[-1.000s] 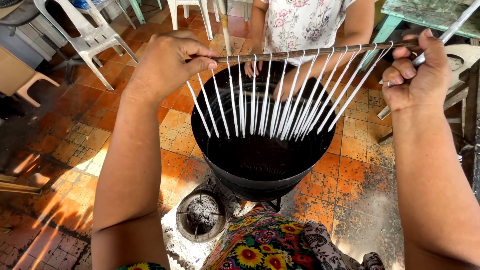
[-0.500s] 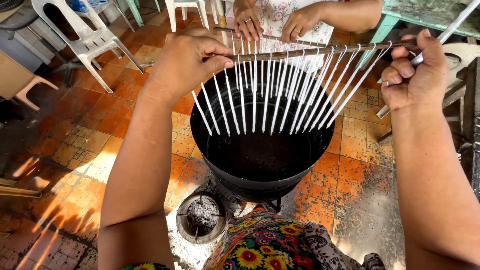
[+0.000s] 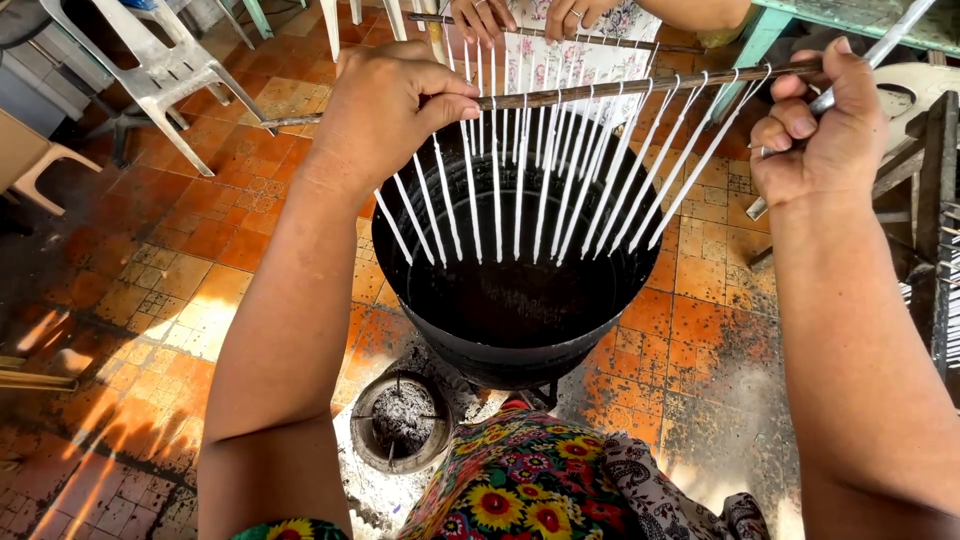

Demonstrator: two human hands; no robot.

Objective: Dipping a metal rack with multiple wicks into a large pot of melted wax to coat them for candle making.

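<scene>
My left hand [image 3: 385,105] and my right hand [image 3: 815,130] grip the two ends of a thin wooden rod [image 3: 600,92] held level over a big black pot [image 3: 445,330] of dark liquid. Several thin white candles [image 3: 540,190] hang from the rod by their wicks, their tips above the liquid. Across the pot, another person's hands [image 3: 530,12] hold a second rod [image 3: 560,38] with several white candles hanging from it.
A small round burner full of grey ash [image 3: 402,420] sits on the orange tiled floor [image 3: 200,250] in front of the pot. White plastic chairs [image 3: 150,70] stand at the upper left, a green table [image 3: 860,25] at the upper right. My flowered skirt [image 3: 540,490] fills the bottom edge.
I have lifted the rod, so the candles rose out of the pot. The other person's hands came up with a second rod of candles.
</scene>
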